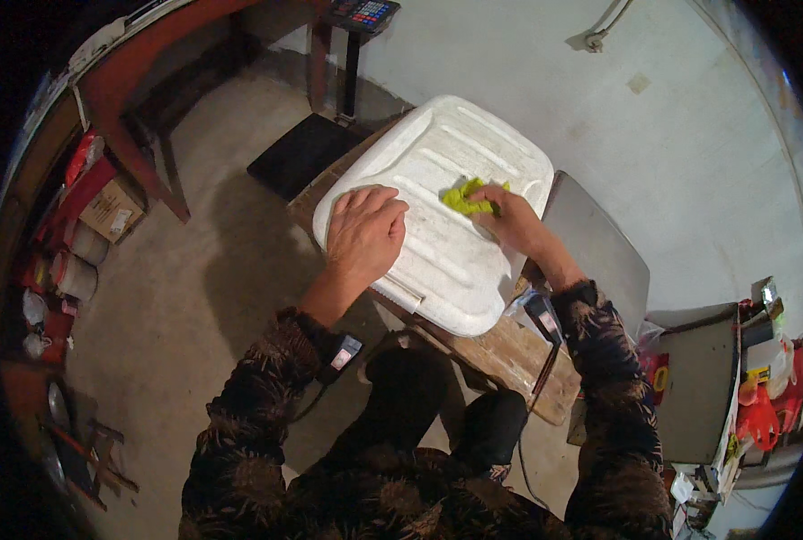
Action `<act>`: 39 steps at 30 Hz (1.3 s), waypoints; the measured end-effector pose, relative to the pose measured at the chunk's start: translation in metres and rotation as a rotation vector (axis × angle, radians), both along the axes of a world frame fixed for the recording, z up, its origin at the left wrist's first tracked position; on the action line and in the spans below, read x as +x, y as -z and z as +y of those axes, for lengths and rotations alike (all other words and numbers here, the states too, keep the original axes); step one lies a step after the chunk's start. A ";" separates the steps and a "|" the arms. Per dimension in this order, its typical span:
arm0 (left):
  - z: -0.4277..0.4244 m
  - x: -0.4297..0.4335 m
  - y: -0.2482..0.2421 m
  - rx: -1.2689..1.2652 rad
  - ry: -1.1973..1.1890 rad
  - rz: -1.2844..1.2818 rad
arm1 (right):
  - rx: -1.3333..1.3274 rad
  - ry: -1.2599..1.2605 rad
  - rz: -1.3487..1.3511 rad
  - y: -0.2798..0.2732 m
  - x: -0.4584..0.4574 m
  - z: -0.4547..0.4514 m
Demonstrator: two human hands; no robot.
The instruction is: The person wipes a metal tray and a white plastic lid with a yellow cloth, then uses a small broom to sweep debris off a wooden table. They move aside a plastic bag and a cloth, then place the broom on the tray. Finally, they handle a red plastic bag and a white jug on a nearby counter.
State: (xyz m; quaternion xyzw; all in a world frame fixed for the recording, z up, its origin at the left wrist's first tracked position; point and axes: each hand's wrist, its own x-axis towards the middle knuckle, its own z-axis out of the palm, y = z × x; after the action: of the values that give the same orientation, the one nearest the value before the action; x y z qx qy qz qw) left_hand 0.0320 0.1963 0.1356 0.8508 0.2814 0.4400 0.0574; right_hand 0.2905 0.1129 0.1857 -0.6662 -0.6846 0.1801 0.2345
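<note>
Before me a white foam box lid or box (435, 250) with raised ribs rests on a wooden bench (529, 364). My left hand (367, 229) lies palm down on its left part, fingers slightly curled and holding nothing. In my right hand (509, 216) is a crumpled yellow-green cloth (465, 196), pressed against the ribbed top. The fingertips of that hand are partly hidden in the cloth. Dark straps with small devices sit near both wrists.
A platform scale with a black plate (303, 155) and a keypad display (364, 13) stands beyond the bench. At the right, a grey panel (597, 236) leans by the wall. Left are shelves with a cardboard box (112, 209); a small wooden stool (94, 459) is at lower left.
</note>
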 end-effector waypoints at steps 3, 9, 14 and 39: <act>-0.001 0.000 0.000 0.007 -0.004 -0.007 | 0.014 0.004 0.094 0.001 -0.004 -0.036; -0.001 0.000 0.000 0.042 0.005 -0.019 | 0.143 -0.020 -0.033 0.001 -0.013 -0.022; -0.002 0.000 0.000 0.035 -0.003 -0.004 | 0.151 -0.099 -0.102 0.006 -0.046 0.052; -0.005 -0.003 -0.001 -0.128 -0.054 -0.035 | 0.135 -0.199 0.013 0.007 -0.087 0.045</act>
State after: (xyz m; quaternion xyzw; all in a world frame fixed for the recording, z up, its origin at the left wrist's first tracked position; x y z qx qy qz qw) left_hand 0.0294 0.1912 0.1371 0.8298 0.3308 0.4372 0.1048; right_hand 0.2037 0.1576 0.1783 -0.5765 -0.7564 0.1604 0.2641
